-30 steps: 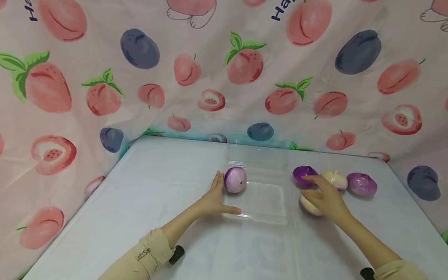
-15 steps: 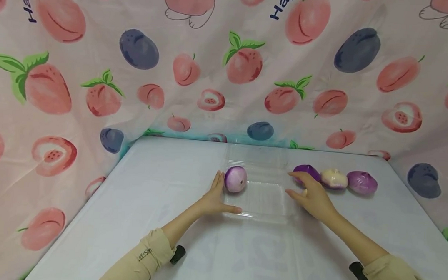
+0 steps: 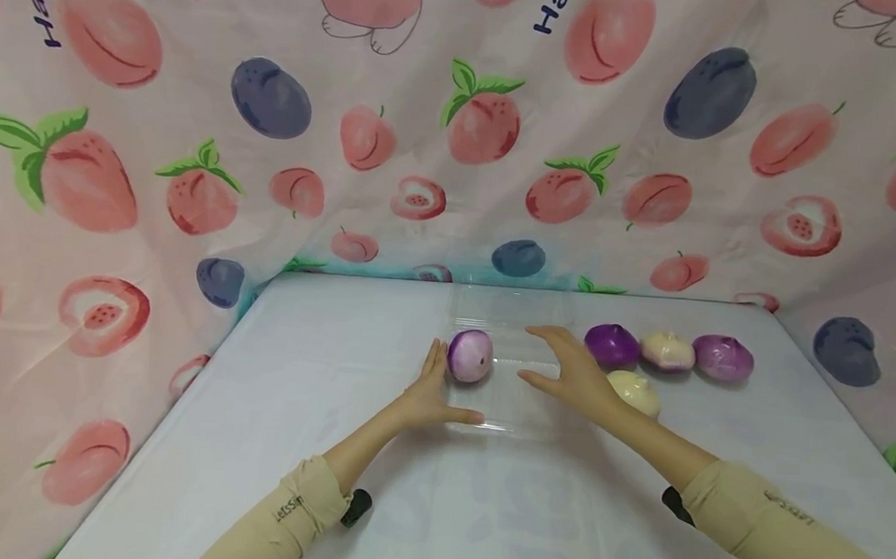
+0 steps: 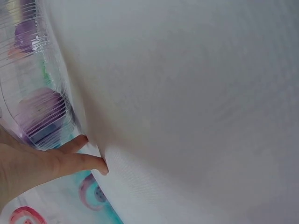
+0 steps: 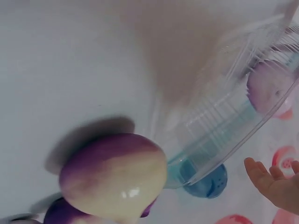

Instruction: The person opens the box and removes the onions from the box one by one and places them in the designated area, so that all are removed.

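A clear plastic container (image 3: 510, 414) with its lid section folded back lies on the white table, one purple-and-white onion (image 3: 470, 356) inside at its left. My left hand (image 3: 428, 402) touches the container's left wall with straight fingers, its thumb along the front edge; in the left wrist view the hand (image 4: 44, 164) shows beside the ribbed wall. Over the container's right part hovers my right hand (image 3: 577, 378), thumb and fingers spread apart, nothing between them. A pale onion (image 3: 636, 394) sits just beyond that hand's wrist, and appears large in the right wrist view as a purple-and-cream onion (image 5: 114, 177).
Right of the container, a dark purple onion (image 3: 612, 347), a cream onion (image 3: 668, 352) and a light purple onion (image 3: 724, 358) stand in a row. A fruit-print curtain (image 3: 424, 145) hangs behind the table (image 3: 325, 341) and along its sides.
My right hand has moved left from the pale onion to above the container, leaving that onion in view on the table. The left hand has stayed at the container's left side.
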### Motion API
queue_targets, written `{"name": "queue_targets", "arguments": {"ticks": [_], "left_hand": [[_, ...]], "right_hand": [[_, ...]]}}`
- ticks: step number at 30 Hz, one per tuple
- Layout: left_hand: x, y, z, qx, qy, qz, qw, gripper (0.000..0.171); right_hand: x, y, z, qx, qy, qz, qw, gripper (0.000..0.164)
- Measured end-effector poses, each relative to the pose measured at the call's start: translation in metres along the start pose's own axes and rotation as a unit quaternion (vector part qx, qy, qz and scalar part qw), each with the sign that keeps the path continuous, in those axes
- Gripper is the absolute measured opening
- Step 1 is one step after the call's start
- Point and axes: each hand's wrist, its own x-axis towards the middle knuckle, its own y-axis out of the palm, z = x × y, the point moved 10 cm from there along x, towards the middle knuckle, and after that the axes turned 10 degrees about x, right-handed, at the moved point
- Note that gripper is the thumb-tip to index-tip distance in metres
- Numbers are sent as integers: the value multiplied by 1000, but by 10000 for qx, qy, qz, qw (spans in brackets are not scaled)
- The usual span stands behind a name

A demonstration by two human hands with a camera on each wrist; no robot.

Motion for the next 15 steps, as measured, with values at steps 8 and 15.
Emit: {"name": "queue_targets", "arguments": {"ticks": [8, 15], "left_hand": [[-1, -2, 0, 86, -15, 4, 10000, 130], [1, 0, 1, 75, -19, 72, 9999, 131]], "right_hand": [[20, 22, -1, 270, 361, 345, 9984, 66], [35, 41, -4, 794, 598, 518, 9937, 68]]}}
